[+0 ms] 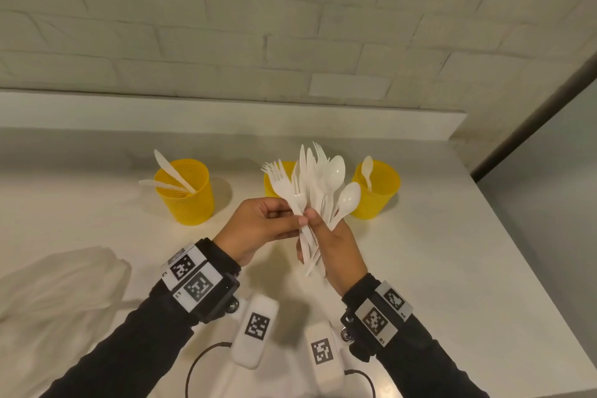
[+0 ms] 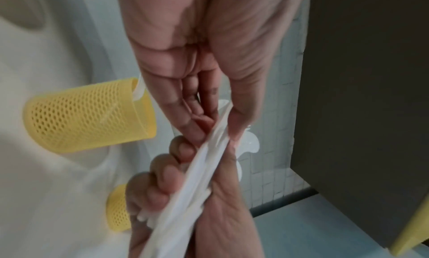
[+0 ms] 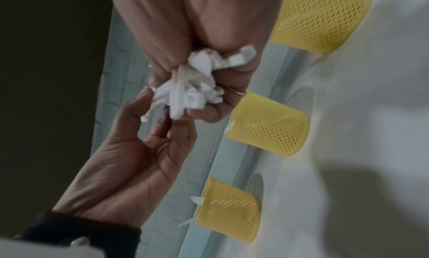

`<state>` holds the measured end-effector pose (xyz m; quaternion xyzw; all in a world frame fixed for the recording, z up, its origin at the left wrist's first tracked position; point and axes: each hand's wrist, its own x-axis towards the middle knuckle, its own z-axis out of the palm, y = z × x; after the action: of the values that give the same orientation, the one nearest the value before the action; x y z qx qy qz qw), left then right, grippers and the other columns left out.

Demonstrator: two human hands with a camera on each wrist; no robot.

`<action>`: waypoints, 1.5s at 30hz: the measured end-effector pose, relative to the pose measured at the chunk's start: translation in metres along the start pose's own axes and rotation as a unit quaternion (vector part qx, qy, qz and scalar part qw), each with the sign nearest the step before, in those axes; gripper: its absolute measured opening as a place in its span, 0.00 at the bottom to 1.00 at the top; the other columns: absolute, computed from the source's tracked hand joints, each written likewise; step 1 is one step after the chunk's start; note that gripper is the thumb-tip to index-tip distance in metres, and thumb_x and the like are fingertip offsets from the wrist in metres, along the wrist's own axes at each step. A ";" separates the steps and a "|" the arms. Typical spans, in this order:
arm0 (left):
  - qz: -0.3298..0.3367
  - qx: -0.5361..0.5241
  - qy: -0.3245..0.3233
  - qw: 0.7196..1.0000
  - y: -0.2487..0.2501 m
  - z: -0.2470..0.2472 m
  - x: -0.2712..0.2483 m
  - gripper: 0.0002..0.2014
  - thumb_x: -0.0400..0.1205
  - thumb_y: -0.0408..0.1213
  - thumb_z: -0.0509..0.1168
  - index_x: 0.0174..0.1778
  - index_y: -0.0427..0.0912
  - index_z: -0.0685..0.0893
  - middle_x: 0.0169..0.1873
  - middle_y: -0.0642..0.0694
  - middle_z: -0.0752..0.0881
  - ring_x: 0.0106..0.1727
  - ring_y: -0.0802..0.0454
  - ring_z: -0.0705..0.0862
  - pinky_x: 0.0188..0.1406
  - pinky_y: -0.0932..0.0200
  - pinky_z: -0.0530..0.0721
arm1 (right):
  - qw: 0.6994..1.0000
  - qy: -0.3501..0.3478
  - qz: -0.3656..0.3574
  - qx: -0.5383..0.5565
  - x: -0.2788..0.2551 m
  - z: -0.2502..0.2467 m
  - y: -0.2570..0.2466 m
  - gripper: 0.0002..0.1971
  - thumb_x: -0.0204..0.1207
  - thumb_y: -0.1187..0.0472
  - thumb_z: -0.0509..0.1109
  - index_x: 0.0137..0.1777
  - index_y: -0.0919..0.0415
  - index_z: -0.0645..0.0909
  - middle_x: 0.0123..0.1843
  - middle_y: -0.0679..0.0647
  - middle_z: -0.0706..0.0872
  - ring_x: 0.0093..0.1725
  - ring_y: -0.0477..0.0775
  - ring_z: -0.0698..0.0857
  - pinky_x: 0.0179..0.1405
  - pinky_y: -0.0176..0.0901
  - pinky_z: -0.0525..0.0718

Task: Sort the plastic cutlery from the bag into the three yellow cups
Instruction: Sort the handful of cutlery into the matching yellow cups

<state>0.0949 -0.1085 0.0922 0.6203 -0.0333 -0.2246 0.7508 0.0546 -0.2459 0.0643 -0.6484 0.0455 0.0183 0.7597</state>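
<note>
Head view: my right hand point(image 1: 336, 245) grips the cutlery bundle point(image 1: 315, 191); my left hand point(image 1: 258, 226) pinches one fork handle near three yellow cups point(image 1: 185, 194).

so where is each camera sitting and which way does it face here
Head: worn above the counter, looks forward and down at three yellow cups, the cutlery bundle, both hands and dark sleeves.
Left wrist: looks along the left hand at fingers pinching one piece of the bundle.
Right wrist: looks along the right hand at handle ends in its grip, all three cups beyond.
Shared: both wrist views show both hands, the bundle and yellow cups.
</note>
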 end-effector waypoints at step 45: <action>0.008 0.122 0.035 0.992 -0.015 0.070 0.053 0.04 0.75 0.31 0.70 0.35 0.36 0.88 0.24 0.49 0.86 0.29 0.59 0.84 0.37 0.66 0.88 | 0.997 0.074 0.010 0.035 -0.001 -0.079 -0.007 0.06 0.80 0.63 0.65 0.50 0.64 0.82 0.33 0.58 0.87 0.24 0.56 0.83 0.22 0.43 0.82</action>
<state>0.1146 -0.1949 0.0817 0.7147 -0.0388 -0.1911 0.6717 0.0508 -0.3246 0.0594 -0.6205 0.1089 -0.0241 0.7762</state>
